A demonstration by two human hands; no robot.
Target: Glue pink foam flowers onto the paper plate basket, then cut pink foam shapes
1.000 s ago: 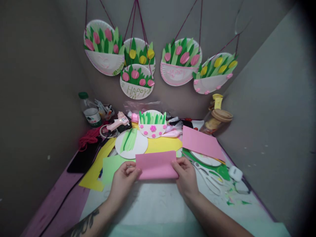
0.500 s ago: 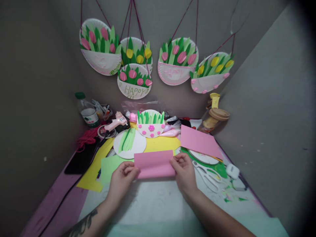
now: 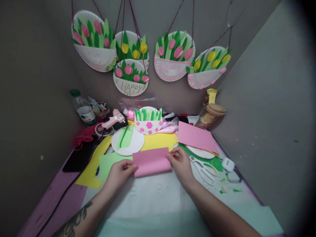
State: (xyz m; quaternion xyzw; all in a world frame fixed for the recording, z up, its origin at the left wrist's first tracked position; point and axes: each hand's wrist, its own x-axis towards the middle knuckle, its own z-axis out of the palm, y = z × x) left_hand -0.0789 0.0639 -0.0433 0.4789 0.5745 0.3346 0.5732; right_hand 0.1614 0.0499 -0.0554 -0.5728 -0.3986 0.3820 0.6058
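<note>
Evenly, the left hand (image 3: 121, 171) and right hand (image 3: 181, 164) pinch opposite ends of the pink paper sheet (image 3: 151, 160); neither is nearer. It spans between them, long axis running hand to hand, the near edge curling over. The sheet is on the near side of the yellow paper (image 3: 159, 141); white-handled scissors (image 3: 199, 164) lie right of that paper, nearer the person.

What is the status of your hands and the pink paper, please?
Left hand and right hand each pinching one side of the paper. Paper bent along its near edge. Scissors right of the right hand, apart from the paper.
</note>
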